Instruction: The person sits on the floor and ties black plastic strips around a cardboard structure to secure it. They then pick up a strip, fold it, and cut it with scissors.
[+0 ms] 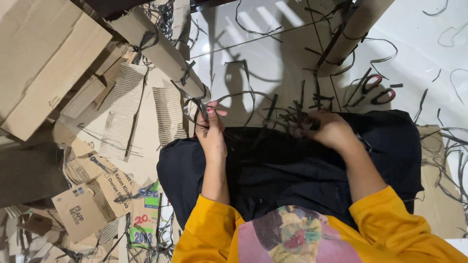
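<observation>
**Hands sorting dark plastic straps among flattened cardboard**

At the far left, a large flattened cardboard box (pixel 41 58) lies at an angle, with more folded cartons (pixel 92 195) heaped below it, some printed in colour. Just right of these, two strips of corrugated cardboard (pixel 124 112) rest on the floor with their ribbed side up. A long cardboard roll (pixel 161 48), tied round with dark strap, slants down toward the left hand.

The left hand (pixel 210 127) is raised over the knee, its fingers (pixel 214 113) pinched together on a looped dark strap (pixel 195 109); red polish shows on one nail. The loop curls away to the left of the fingertips, just beside the end of the cardboard roll.

Between the two hands, a black cloth (pixel 287 165) covers the lap, and a tangle of cut strap pieces (pixel 287 114) lies along its far edge on the glossy white floor (pixel 243 63).

The right hand (pixel 332 129) is closed over that tangle, its fingers curled in on a bunch of strap pieces; exactly how many it grips cannot be told.

Farther right, a second cardboard roll (pixel 353 34) leans across the floor, with red-handled scissors (pixel 378 90) lying near its lower end, well apart from the right hand. Loose curls of strap (pixel 448 146) trail over the floor at the right edge. Yellow sleeves (pixel 375 214) fill the bottom.
</observation>
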